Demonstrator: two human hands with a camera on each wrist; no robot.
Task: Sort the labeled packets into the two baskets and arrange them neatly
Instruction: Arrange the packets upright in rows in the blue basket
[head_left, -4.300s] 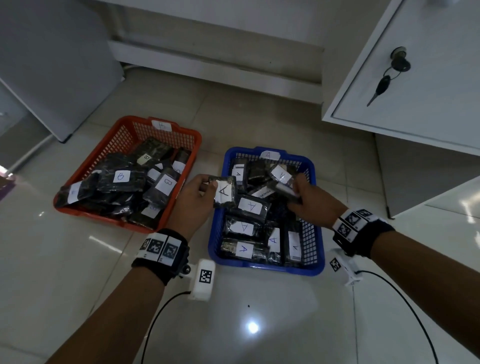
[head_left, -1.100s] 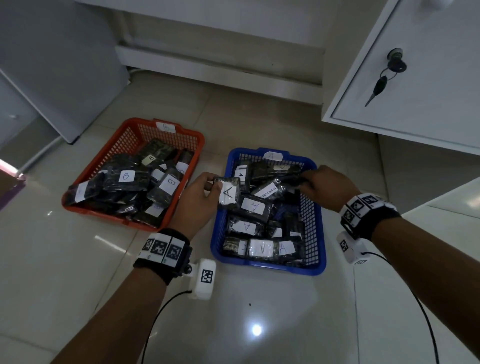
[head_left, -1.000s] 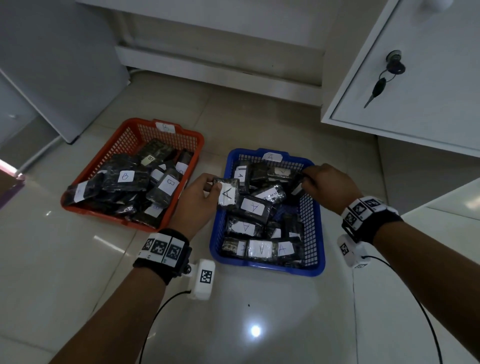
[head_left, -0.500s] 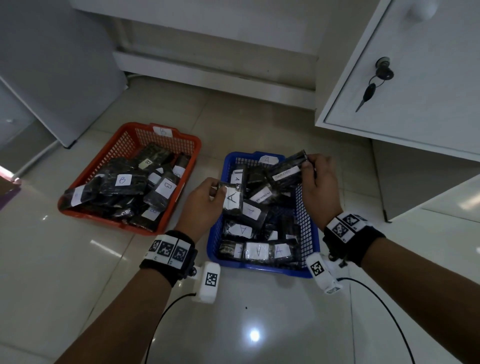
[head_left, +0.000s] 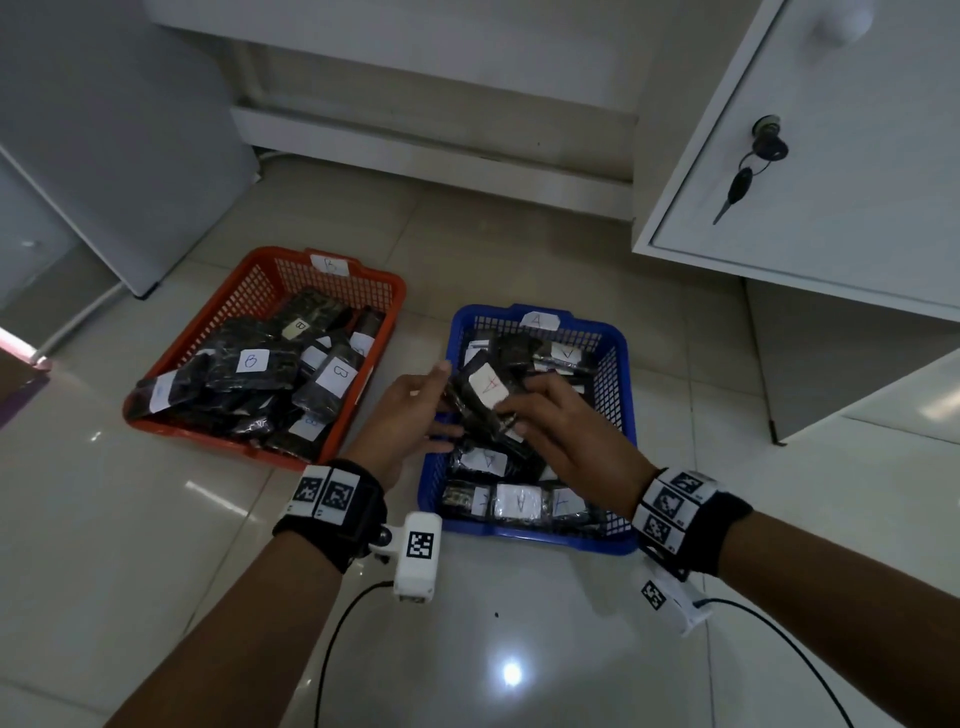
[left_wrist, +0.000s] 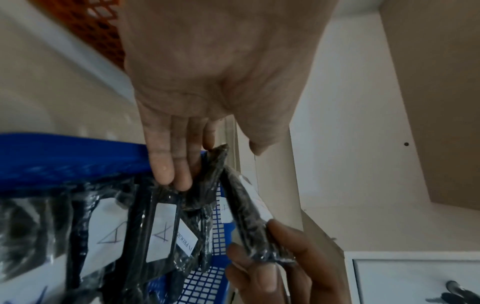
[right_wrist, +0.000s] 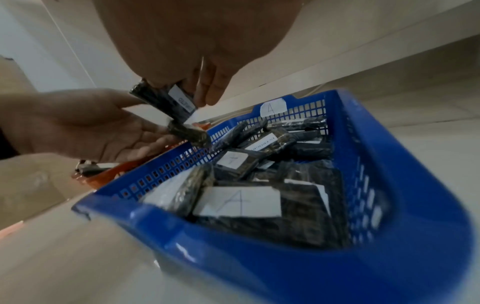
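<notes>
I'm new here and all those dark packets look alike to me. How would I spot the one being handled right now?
Find the blue basket on the floor, right of the orange basket. Above its middle, both hands meet on one dark packet. Unlike the packets lying flat below, it is lifted and tilted, its white label showing a red A.

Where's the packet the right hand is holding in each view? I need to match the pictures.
Head: held packet, centre, above the blue basket, red "A" label up, between both hands.
Left wrist: lower right of centre, edge-on, right hand's fingers below.
Right wrist: upper left of centre, under the right hand.
Shared landmark: blue basket.
</notes>
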